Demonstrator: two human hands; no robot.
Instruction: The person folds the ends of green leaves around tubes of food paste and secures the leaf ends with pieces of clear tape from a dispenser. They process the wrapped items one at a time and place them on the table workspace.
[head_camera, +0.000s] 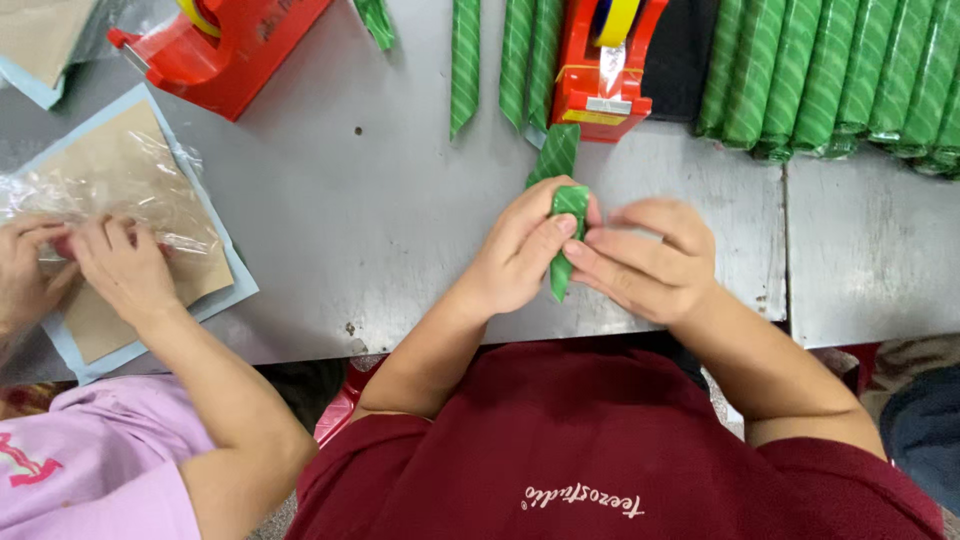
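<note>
- While both hands meet at the centre of the frame, the left hand (515, 258) and right hand (645, 262) pinch a green striped wrapped stick (566, 240) between their fingers (545, 240), just above the grey counter (380, 220).
- Directly above it stands a red tape dispenser (598, 70).
- At upper right lie more green striped rolls (830, 75).
- At left, another person's hands (90, 265) press clear plastic wrap (110, 195).

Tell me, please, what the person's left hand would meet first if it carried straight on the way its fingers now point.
The left hand points up and away across the grey table, gripping a green striped wrapped stick. Straight on, it would probably reach the red tape dispenser first, though depth is hard to judge.
</note>
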